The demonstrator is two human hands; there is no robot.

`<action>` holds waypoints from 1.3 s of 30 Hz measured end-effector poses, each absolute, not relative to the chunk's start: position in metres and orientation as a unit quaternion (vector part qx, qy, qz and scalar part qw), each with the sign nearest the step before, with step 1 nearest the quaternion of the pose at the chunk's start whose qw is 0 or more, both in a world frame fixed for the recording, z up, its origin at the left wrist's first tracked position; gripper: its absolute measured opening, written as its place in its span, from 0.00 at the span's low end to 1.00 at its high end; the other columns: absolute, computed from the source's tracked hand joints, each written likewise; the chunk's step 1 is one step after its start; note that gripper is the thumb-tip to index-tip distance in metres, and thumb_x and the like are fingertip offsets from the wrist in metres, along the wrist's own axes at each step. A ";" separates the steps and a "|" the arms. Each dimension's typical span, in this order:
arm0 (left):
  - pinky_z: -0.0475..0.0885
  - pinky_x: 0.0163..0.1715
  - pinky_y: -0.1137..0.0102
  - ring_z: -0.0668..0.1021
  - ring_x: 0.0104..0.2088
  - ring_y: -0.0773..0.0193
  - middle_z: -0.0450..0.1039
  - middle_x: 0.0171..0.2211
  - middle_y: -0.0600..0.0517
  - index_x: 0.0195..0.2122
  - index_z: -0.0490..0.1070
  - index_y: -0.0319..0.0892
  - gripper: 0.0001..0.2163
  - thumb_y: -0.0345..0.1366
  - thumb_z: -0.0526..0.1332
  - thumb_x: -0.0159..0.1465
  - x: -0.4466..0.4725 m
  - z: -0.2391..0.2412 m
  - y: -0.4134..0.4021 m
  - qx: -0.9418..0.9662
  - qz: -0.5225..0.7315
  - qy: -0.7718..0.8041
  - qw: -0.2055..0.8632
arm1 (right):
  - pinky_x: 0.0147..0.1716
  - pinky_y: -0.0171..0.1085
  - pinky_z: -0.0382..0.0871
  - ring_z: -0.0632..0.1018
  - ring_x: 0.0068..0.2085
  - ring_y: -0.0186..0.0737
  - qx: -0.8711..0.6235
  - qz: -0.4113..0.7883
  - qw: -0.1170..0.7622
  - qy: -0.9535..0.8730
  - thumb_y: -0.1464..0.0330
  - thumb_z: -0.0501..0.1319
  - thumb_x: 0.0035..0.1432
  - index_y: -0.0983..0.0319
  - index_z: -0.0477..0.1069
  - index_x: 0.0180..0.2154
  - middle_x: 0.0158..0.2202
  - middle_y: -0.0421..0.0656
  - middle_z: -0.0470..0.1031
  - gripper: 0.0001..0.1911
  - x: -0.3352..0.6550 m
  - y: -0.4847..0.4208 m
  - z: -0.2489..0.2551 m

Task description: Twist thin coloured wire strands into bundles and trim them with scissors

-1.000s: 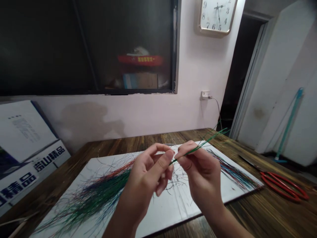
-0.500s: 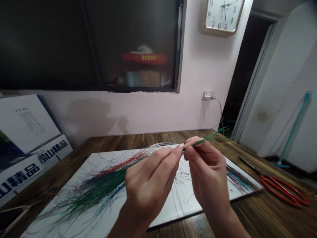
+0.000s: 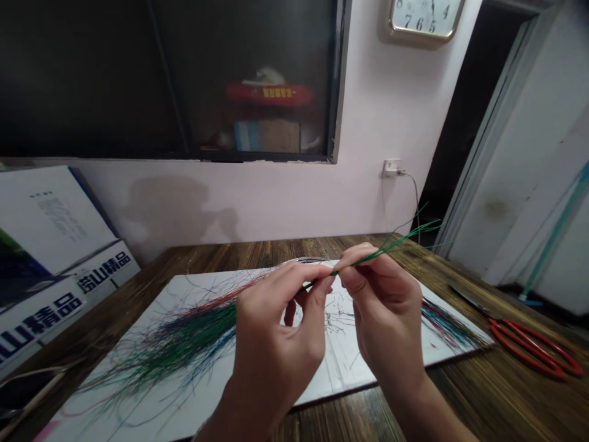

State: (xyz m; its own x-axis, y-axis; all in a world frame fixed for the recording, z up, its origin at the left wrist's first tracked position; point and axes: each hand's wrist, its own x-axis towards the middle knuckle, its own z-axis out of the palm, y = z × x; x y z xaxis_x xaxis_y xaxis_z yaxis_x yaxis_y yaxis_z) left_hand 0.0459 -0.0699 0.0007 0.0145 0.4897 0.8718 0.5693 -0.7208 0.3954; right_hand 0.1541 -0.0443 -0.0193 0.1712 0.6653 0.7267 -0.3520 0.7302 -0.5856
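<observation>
Between my two hands runs a thin bundle of green wires (image 3: 391, 247), its loose ends fanning out to the upper right. My right hand (image 3: 384, 301) is closed, pinching the bundle between thumb and fingers. My left hand (image 3: 280, 331) pinches the bundle's other end, where a dark tip shows between thumb and forefinger. Below them lies a white board (image 3: 317, 380). A large heap of green, red and blue wires (image 3: 188, 344) covers its left part, partly hidden by my left hand. More coloured wires (image 3: 455, 325) lie on its right end, and short dark scraps (image 3: 338, 319) in the middle.
Red-handled scissors (image 3: 536, 347) rest on the wooden table (image 3: 340, 423) right of the board. White boxes with blue lettering (image 3: 59, 307) stand at the left. A clock (image 3: 426, 18) and a socket with a plugged cable (image 3: 392, 169) are on the wall.
My left thumb has come into view, and more of the bundle shows between my hands. The whole view has shifted slightly, with the clock now higher in the picture.
</observation>
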 end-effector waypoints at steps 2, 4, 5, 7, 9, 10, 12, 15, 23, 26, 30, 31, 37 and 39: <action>0.65 0.19 0.76 0.72 0.22 0.71 0.74 0.23 0.57 0.29 0.75 0.42 0.04 0.27 0.63 0.56 0.043 0.003 -0.070 -0.699 -0.604 -0.376 -0.065 | 0.30 0.29 0.66 0.71 0.30 0.28 -0.139 0.334 0.740 -0.567 0.80 0.58 0.57 0.62 0.73 0.32 0.27 0.36 0.70 0.09 0.156 -0.046 -0.018; 0.65 0.19 0.77 0.71 0.21 0.72 0.74 0.22 0.57 0.28 0.75 0.43 0.04 0.28 0.63 0.56 0.038 0.005 -0.070 -0.685 -0.604 -0.369 -0.173 | 0.29 0.30 0.66 0.70 0.30 0.28 -0.136 0.329 0.728 -0.586 0.81 0.58 0.57 0.63 0.72 0.31 0.27 0.36 0.69 0.09 0.157 -0.049 -0.016; 0.63 0.17 0.78 0.69 0.19 0.73 0.73 0.21 0.57 0.27 0.75 0.44 0.04 0.29 0.63 0.57 0.036 0.006 -0.069 -0.679 -0.595 -0.363 -0.230 | 0.29 0.30 0.66 0.70 0.30 0.28 -0.134 0.327 0.723 -0.594 0.81 0.58 0.57 0.63 0.72 0.31 0.27 0.36 0.69 0.09 0.158 -0.050 -0.015; 0.56 0.12 0.79 0.62 0.15 0.76 0.69 0.18 0.57 0.25 0.75 0.43 0.05 0.32 0.62 0.58 0.031 0.008 -0.065 -0.671 -0.562 -0.347 -0.337 | 0.28 0.30 0.66 0.70 0.30 0.28 -0.127 0.327 0.715 -0.605 0.81 0.57 0.56 0.64 0.72 0.31 0.27 0.36 0.69 0.09 0.159 -0.051 -0.014; 0.50 0.10 0.79 0.56 0.13 0.77 0.66 0.17 0.57 0.25 0.75 0.42 0.07 0.34 0.61 0.59 0.028 0.010 -0.062 -0.669 -0.525 -0.328 -0.412 | 0.28 0.30 0.67 0.71 0.31 0.29 -0.114 0.337 0.708 -0.609 0.81 0.57 0.57 0.64 0.72 0.31 0.27 0.37 0.69 0.09 0.160 -0.052 -0.013; 0.49 0.10 0.79 0.55 0.13 0.77 0.66 0.17 0.57 0.25 0.75 0.41 0.07 0.34 0.60 0.59 0.027 0.011 -0.060 -0.675 -0.514 -0.316 -0.425 | 0.28 0.30 0.67 0.71 0.31 0.29 -0.109 0.345 0.707 -0.608 0.81 0.57 0.57 0.63 0.72 0.31 0.26 0.37 0.69 0.09 0.160 -0.051 -0.013; 0.51 0.09 0.78 0.58 0.12 0.76 0.68 0.18 0.56 0.26 0.75 0.41 0.08 0.32 0.58 0.60 0.027 0.012 -0.060 -0.708 -0.513 -0.304 -0.378 | 0.28 0.30 0.67 0.71 0.30 0.29 -0.108 0.360 0.708 -0.598 0.80 0.58 0.57 0.62 0.73 0.31 0.26 0.36 0.70 0.09 0.160 -0.049 -0.013; 0.63 0.14 0.78 0.69 0.17 0.72 0.73 0.22 0.54 0.29 0.75 0.41 0.06 0.27 0.59 0.60 0.028 0.012 -0.062 -0.770 -0.537 -0.321 -0.127 | 0.29 0.29 0.67 0.71 0.29 0.28 -0.126 0.372 0.716 -0.577 0.79 0.60 0.57 0.61 0.74 0.31 0.26 0.35 0.71 0.08 0.159 -0.046 -0.015; 0.69 0.25 0.72 0.78 0.25 0.66 0.78 0.27 0.52 0.38 0.75 0.36 0.07 0.25 0.65 0.57 0.027 -0.002 -0.056 -0.729 -0.469 -0.275 0.417 | 0.30 0.28 0.66 0.71 0.29 0.27 -0.157 0.377 0.727 -0.551 0.77 0.61 0.57 0.60 0.74 0.31 0.27 0.35 0.71 0.07 0.159 -0.044 -0.016; 0.70 0.26 0.72 0.78 0.25 0.66 0.79 0.27 0.52 0.38 0.75 0.37 0.07 0.26 0.65 0.57 0.029 -0.004 -0.055 -0.718 -0.483 -0.265 0.426 | 0.30 0.29 0.65 0.70 0.30 0.28 -0.150 0.377 0.727 -0.553 0.77 0.61 0.57 0.60 0.74 0.31 0.27 0.35 0.71 0.07 0.159 -0.047 -0.016; 0.72 0.27 0.73 0.79 0.26 0.68 0.79 0.28 0.53 0.36 0.75 0.38 0.07 0.23 0.65 0.57 0.033 -0.003 -0.060 -0.712 -0.511 -0.277 0.394 | 0.29 0.31 0.64 0.69 0.30 0.29 -0.146 0.355 0.734 -0.561 0.77 0.60 0.58 0.60 0.74 0.32 0.27 0.36 0.70 0.07 0.157 -0.052 -0.017; 0.72 0.28 0.73 0.79 0.26 0.68 0.79 0.28 0.52 0.36 0.75 0.38 0.07 0.23 0.64 0.56 0.034 -0.003 -0.061 -0.713 -0.518 -0.276 0.383 | 0.28 0.32 0.63 0.69 0.29 0.30 -0.150 0.349 0.735 -0.562 0.77 0.60 0.58 0.60 0.74 0.32 0.27 0.36 0.69 0.07 0.156 -0.053 -0.018; 0.74 0.30 0.76 0.78 0.27 0.70 0.77 0.28 0.54 0.35 0.72 0.39 0.10 0.19 0.62 0.55 0.037 -0.001 -0.068 -0.722 -0.580 -0.257 0.275 | 0.29 0.33 0.63 0.69 0.30 0.31 -0.146 0.333 0.737 -0.570 0.77 0.58 0.59 0.59 0.72 0.33 0.28 0.37 0.69 0.08 0.156 -0.060 -0.020; 0.73 0.28 0.77 0.77 0.26 0.71 0.76 0.26 0.55 0.33 0.72 0.39 0.08 0.20 0.62 0.55 0.037 0.001 -0.070 -0.732 -0.592 -0.257 0.217 | 0.30 0.33 0.64 0.70 0.31 0.31 -0.143 0.327 0.735 -0.576 0.77 0.58 0.59 0.59 0.72 0.33 0.29 0.37 0.70 0.08 0.156 -0.061 -0.019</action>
